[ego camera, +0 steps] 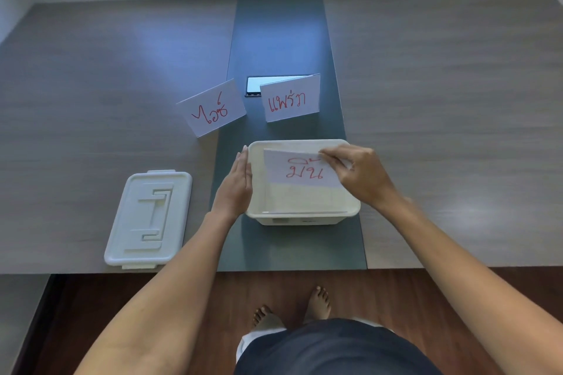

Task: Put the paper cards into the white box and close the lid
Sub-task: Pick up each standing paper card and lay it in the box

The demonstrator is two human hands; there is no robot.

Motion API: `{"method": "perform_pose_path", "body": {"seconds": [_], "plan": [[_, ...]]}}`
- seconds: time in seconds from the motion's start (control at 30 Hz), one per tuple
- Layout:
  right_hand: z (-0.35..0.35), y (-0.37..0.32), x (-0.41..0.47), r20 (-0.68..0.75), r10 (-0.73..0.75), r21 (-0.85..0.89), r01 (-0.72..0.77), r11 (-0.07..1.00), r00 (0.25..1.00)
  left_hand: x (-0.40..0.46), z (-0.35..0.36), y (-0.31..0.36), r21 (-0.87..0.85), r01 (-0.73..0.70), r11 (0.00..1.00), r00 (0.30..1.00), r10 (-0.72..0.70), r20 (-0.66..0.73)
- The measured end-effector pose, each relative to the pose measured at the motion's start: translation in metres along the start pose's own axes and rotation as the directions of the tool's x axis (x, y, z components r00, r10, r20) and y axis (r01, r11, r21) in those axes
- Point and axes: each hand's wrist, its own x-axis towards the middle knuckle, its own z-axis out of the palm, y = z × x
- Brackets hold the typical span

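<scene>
A person's right hand (359, 172) pinches the top right corner of a white paper card (300, 169) between thumb and fingers, holding it over the open white box (301, 213). The card's long axis runs left to right, roughly level with the box's long side, its red handwritten face turned up toward the camera and its lower edge dipping below the rim into the box. The left hand (236, 184) is open and flat, fingers straight and pointing away from the body, its palm pressed against the box's left outer wall; it grips nothing.

The box sits near the front edge of the table, on the dark centre strip (280, 39) that runs away from the person between two wood-grain panels. Its long axis lies across that strip.

The lid (149, 218) lies flat on the table (457, 70) well left of the box, handle side up, its long axis pointing away from the person with a slight lean to the right.

Beyond the box, two more folded cards stand upright like tents, each with red script facing the person: the left card (211, 108) angled, straddling the strip's edge, and the right card (291, 99) squarely on the strip. A dark phone (254, 85) lies flat just behind the right card, partly hidden by it.
</scene>
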Motion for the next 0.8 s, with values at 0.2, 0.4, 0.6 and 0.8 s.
{"method": "perform_pose_path", "body": {"seconds": [0.2,0.4,0.6,0.8], "plan": [[0.023,0.02,-0.03,0.23,0.069,-0.008,-0.07,0.998,0.971,-0.001,0.001,0.003,0.01,-0.002,1.0,1.0,0.002,-0.025],[0.03,0.024,-0.037,0.492,0.151,-0.099,-0.117,0.988,0.857,-0.003,-0.001,0.005,0.01,-0.004,1.0,1.0,0.004,-0.024],[0.021,0.016,-0.006,0.512,0.136,-0.1,-0.098,0.99,0.848,-0.002,-0.001,0.004,-0.002,-0.004,1.0,1.0,0.004,-0.02],[0.017,0.01,0.067,0.268,0.064,0.022,-0.072,0.997,0.961,-0.003,-0.002,0.005,0.014,-0.006,1.0,1.0,0.007,-0.024]]}}
